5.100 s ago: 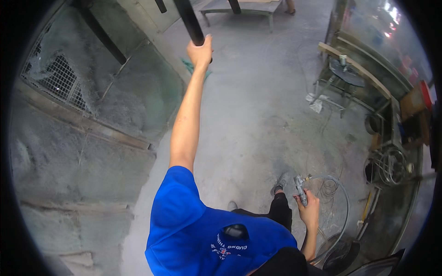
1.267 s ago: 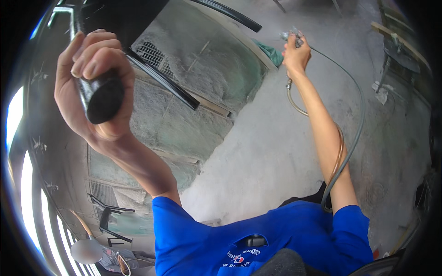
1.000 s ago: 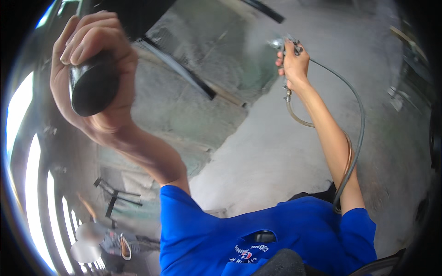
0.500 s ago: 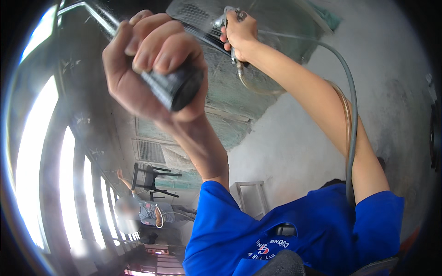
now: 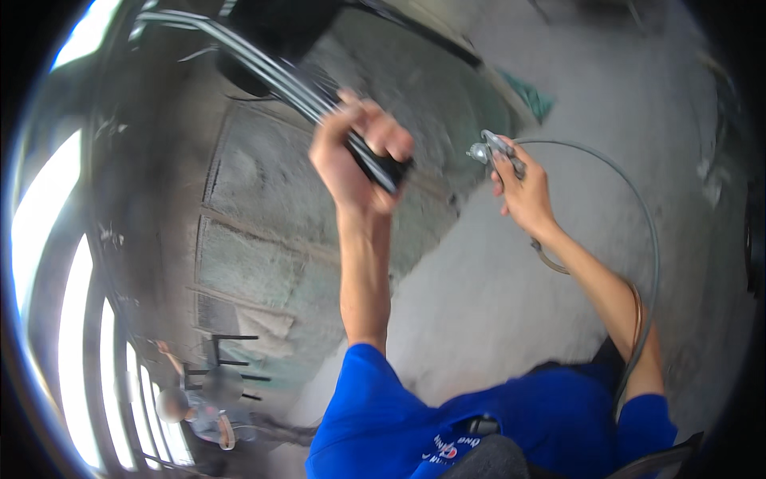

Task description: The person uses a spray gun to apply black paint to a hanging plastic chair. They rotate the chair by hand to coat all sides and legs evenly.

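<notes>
My left hand [image 5: 357, 156] is raised and clenched around the end of a black metal tube [image 5: 380, 165]. The tube belongs to a dark frame [image 5: 263, 68] that runs up and to the left. To its right, my right hand [image 5: 524, 194] holds a small metal spray gun [image 5: 488, 147], its nozzle pointing left toward the tube end. A grey hose [image 5: 648, 239] loops from the gun, around my right forearm and down past my blue sleeve. The gun and the tube are a short way apart.
Behind my hands stands a dusty grey panelled wall [image 5: 263, 207], with a pale concrete floor [image 5: 511, 311] below. A green scrap [image 5: 531, 100] lies on the floor farther off. At the lower left another person [image 5: 187, 407] is beside a black metal frame [image 5: 231, 359]. Bright window slats line the left rim.
The view has swung. My left hand with the tube now sits near the middle and looks smaller. My right hand has brought the spray gun close beside the tube end.
</notes>
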